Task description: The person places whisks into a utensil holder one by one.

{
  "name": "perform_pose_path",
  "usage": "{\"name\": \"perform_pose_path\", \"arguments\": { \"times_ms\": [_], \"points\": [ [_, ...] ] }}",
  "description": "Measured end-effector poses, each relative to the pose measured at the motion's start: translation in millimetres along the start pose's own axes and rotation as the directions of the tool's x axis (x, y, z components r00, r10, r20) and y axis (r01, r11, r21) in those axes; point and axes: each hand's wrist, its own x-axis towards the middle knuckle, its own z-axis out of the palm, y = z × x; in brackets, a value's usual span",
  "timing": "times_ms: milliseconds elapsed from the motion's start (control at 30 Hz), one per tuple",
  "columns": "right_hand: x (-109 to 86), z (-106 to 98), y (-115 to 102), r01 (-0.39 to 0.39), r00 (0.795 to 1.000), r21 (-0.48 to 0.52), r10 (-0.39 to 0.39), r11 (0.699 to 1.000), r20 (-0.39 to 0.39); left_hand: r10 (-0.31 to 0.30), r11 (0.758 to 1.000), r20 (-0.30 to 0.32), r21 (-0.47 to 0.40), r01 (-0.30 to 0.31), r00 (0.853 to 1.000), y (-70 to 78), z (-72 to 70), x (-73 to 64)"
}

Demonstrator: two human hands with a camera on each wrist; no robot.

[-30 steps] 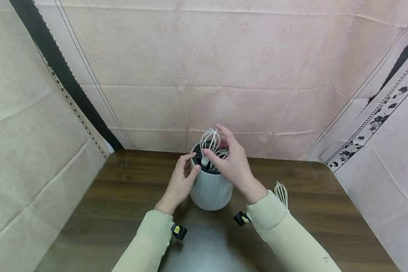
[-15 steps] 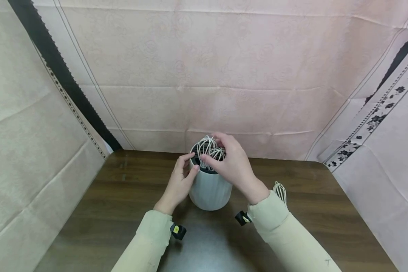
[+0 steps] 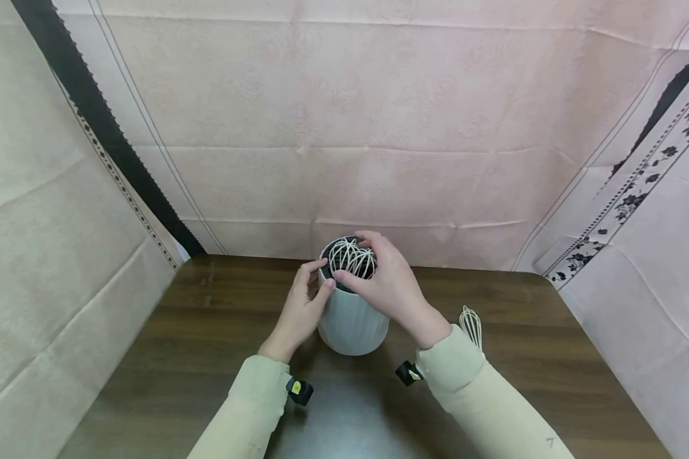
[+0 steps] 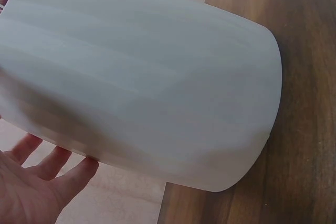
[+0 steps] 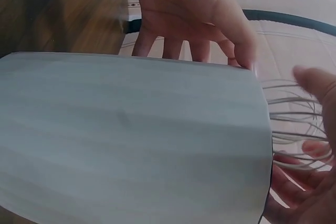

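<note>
A pale grey, round utensil holder point(image 3: 353, 326) with a black slotted top stands upright on the table. The white wire heads of two whisks point(image 3: 344, 256) sit close together at its mouth, with their handles hidden inside. My left hand point(image 3: 300, 312) holds the holder's left side, thumb in front by the rim and fingers round the wall. Its fingers point(image 4: 65, 177) show along the wall in the left wrist view. With thumb and fingers either side of the wire loops, my right hand point(image 3: 393, 287) holds a whisk at the rim. Wire loops point(image 5: 296, 121) poke out past the rim in the right wrist view.
Another whisk point(image 3: 471, 326) lies on the brown wooden table point(image 3: 229, 331), partly covered by my right sleeve point(image 3: 465, 376). Pale patterned cloth point(image 3: 333, 115) hangs behind the table and along both sides.
The nearer whisk has sunk into the holder, its wire head now low at the rim. My right hand has moved down and slightly left with it. My left hand stays on the holder.
</note>
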Motion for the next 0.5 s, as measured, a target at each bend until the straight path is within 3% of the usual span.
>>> {"name": "perform_pose_path", "arguments": {
  "times_ms": [167,500],
  "points": [
    [-4.1,-6,2,-0.041,0.999,0.122,0.043,0.992,-0.012,-0.023,0.999,0.008,0.022,0.022,1.0,-1.2,-1.7,-1.3],
    [-25.0,-29,18,-0.064,0.995,0.261,0.081,0.963,-0.053,-0.044,0.999,0.02,-0.002,0.044,0.999,0.7,-2.4,-0.4]
  ]
}}
